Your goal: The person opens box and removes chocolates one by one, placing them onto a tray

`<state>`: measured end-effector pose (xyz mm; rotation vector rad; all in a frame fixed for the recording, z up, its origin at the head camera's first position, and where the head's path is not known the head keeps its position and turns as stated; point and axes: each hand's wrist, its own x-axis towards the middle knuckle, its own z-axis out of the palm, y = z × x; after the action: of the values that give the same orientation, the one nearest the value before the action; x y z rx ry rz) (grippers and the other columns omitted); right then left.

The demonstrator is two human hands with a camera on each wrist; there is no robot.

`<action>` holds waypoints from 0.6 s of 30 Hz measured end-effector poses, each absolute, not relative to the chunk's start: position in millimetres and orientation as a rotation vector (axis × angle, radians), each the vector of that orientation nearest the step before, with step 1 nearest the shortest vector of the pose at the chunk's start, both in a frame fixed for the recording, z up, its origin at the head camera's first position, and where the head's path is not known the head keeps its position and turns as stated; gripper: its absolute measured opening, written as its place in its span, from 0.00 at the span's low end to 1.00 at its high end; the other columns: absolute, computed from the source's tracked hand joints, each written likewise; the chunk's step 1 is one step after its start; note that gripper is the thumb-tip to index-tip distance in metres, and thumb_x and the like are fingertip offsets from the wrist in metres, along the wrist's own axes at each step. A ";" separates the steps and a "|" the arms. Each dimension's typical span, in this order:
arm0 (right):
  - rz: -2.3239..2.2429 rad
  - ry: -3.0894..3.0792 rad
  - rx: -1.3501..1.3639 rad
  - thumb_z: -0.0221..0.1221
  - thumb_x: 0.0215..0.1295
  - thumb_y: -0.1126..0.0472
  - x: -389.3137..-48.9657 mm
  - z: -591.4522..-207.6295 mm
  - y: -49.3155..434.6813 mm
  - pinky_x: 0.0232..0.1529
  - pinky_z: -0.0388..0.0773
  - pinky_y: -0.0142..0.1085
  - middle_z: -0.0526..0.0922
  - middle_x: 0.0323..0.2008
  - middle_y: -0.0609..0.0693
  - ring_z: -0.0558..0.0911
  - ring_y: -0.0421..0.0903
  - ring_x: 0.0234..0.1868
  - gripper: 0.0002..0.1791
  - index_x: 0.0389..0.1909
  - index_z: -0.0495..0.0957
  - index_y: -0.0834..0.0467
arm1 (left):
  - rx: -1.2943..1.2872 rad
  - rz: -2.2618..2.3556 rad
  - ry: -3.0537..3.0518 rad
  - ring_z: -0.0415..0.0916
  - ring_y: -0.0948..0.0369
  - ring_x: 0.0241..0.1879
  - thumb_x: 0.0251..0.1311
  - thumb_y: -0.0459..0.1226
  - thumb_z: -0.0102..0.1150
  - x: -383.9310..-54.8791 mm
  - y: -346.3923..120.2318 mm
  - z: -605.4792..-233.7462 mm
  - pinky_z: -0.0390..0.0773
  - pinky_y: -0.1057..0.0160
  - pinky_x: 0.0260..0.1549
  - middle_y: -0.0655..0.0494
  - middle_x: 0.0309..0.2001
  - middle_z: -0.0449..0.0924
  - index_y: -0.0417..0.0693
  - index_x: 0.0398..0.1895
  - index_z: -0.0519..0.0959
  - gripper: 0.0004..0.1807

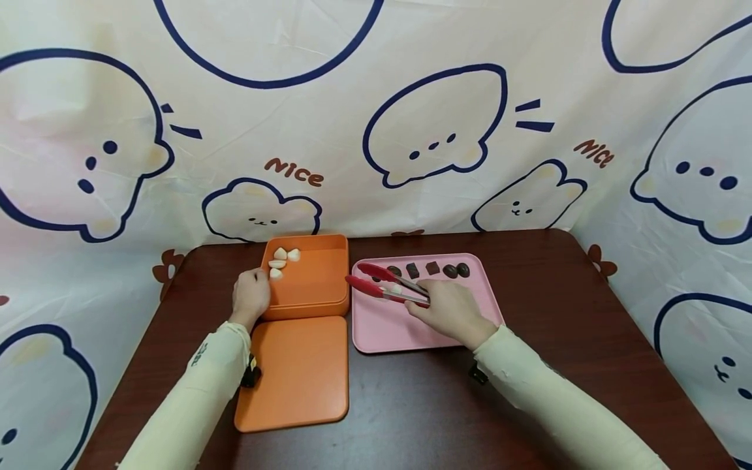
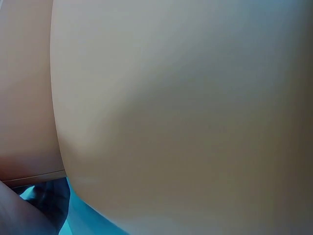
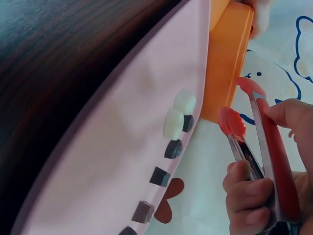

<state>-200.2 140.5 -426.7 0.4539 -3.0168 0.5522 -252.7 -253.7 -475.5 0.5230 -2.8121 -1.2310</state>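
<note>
My left hand (image 1: 250, 297) grips the left wall of an orange box (image 1: 317, 281). Several small white pieces (image 1: 280, 254) lie at that box's left side. Over the pink tray (image 1: 376, 336), my right hand (image 1: 451, 310) holds red-tipped metal tongs (image 3: 279, 161). Their tips stand apart with nothing between them, near the tray's left edge. Below them on the tray are two white pieces (image 3: 173, 123). A row of dark brown pieces (image 1: 433, 267), some square and some rounded, runs along the tray's far side; the tongs partly hide its left end in the head view.
An orange lid (image 1: 299, 378) lies flat in front of the box and fills most of the left wrist view. The dark wooden table (image 1: 552, 294) meets a printed cloth backdrop (image 1: 435, 215) at the back. Box and tray stand side by side, close together.
</note>
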 end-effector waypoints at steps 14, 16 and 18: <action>0.624 -2.974 0.452 0.61 0.60 0.41 -210.1 -430.8 117.2 0.17 0.65 0.36 0.72 0.17 0.42 0.71 0.41 0.18 0.13 0.29 0.77 0.46 | 0.521 -1.240 -2.802 0.61 0.51 0.26 0.79 0.46 0.26 -251.0 -252.7 -474.9 0.62 0.57 0.30 0.51 0.24 0.55 0.48 0.22 0.61 0.24; 0.632 -2.979 0.448 0.60 0.61 0.41 -211.2 -430.5 113.7 0.17 0.65 0.36 0.72 0.17 0.42 0.71 0.41 0.18 0.14 0.28 0.76 0.47 | 0.532 -1.242 -2.802 0.61 0.51 0.27 0.79 0.46 0.26 -251.1 -253.1 -475.1 0.62 0.57 0.31 0.51 0.25 0.55 0.48 0.23 0.61 0.23; 0.641 -2.988 0.433 0.60 0.61 0.42 -211.6 -429.5 110.8 0.16 0.65 0.35 0.73 0.17 0.43 0.71 0.41 0.17 0.14 0.27 0.76 0.48 | 0.541 -1.248 -2.806 0.60 0.51 0.26 0.79 0.46 0.26 -251.6 -253.5 -475.4 0.62 0.57 0.30 0.51 0.24 0.55 0.48 0.23 0.61 0.24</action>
<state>-211.6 110.8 -429.5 0.4326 -2.9879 0.6407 -251.6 -253.5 -475.4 0.5406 -2.8057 -1.2477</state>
